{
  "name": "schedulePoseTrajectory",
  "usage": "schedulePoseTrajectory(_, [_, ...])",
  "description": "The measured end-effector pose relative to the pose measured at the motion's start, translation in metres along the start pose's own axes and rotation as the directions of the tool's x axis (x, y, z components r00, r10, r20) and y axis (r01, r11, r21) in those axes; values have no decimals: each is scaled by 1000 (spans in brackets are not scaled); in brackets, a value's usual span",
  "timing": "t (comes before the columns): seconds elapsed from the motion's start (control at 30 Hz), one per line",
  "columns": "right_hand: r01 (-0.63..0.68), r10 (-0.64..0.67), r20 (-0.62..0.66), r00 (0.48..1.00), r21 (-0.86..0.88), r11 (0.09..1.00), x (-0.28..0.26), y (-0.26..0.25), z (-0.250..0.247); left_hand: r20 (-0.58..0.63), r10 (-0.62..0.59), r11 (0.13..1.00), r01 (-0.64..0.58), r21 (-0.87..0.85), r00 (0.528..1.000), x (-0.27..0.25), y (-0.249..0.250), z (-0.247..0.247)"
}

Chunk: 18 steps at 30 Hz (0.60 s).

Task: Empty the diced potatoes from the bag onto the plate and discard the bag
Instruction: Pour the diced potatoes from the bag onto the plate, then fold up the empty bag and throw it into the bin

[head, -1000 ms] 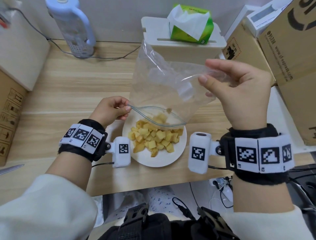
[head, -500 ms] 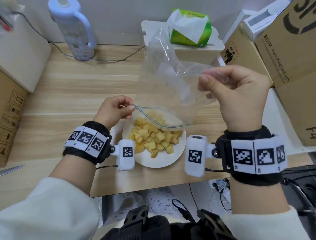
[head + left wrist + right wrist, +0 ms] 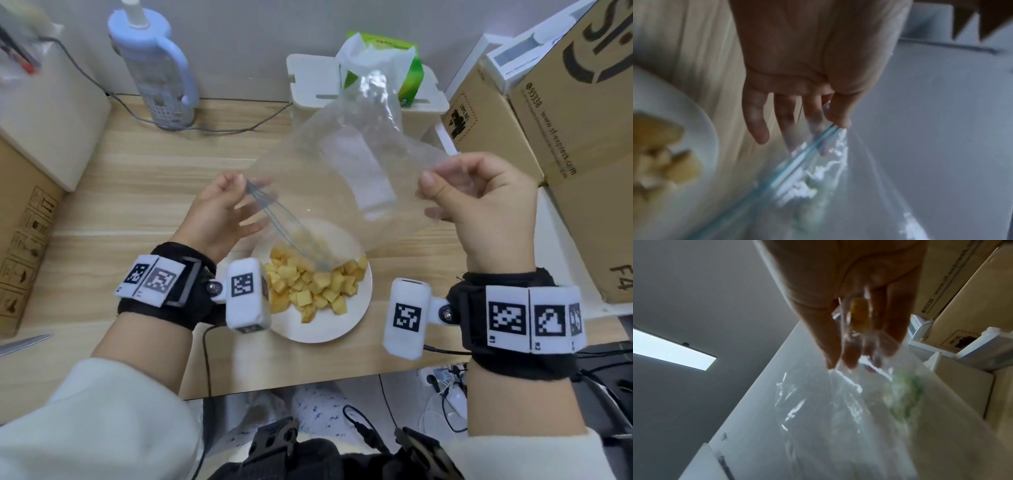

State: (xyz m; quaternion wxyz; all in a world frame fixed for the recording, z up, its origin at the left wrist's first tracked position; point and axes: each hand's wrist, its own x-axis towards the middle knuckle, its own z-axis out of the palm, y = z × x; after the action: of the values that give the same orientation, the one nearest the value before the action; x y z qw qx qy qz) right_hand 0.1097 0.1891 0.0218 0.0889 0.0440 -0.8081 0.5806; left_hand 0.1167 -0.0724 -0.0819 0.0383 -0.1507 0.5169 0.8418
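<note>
Since a second ago both hands lifted the bag [image 3: 346, 164] higher above the plate [image 3: 329, 329]; left hand [image 3: 219, 216] pinches its zip corner, right hand [image 3: 486, 202] pinches its bottom; diced potatoes [image 3: 311, 284] lie on the plate

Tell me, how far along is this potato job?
Mostly done: the diced potatoes lie heaped on the plate. In hand: the left hand pinches the bag at its zip edge, the right hand holds up the other end, and the bag looks empty. Left: discarding the bag.
</note>
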Motion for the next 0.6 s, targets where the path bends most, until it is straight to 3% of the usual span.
schedulePoseTrajectory(0.07, [-79, 93, 88, 992, -148, 986, 5, 13, -6, -18, 33, 998, -34, -58, 999, 2, 14, 12])
schedulePoseTrajectory(0.13, [-144, 210, 244, 947, -263, 954, 10, 20, -9, -48, 114, 990, -110, 83, 992, 6, 23, 26])
schedulePoseTrajectory(0.2, [-168, 237, 314, 919, -231, 958, 14, 20, -6, -31, 177, 963, -167, 210, 984, 9, 32, 41])
schedulePoseTrajectory(0.3, [-221, 214, 249, 945, 1, 975, 29, 19, 0, -32, 217, 937, -198, 288, 976, 17, 45, 57])
schedulePoseTrajectory(0.43, [-237, 228, 93, 969, 110, 965, 56, 24, 1, -111, 294, 912, -244, 331, 949, 31, 56, 66])
schedulePoseTrajectory(0.5, [-246, 238, 63, 969, 180, 952, 71, 26, 1, -74, 240, 934, -210, 288, 968, 36, 58, 66])
schedulePoseTrajectory(0.6, [-264, 265, 43, 963, 316, 911, 92, 31, 1, 129, -8, 951, -32, 308, 992, 41, 54, 65])
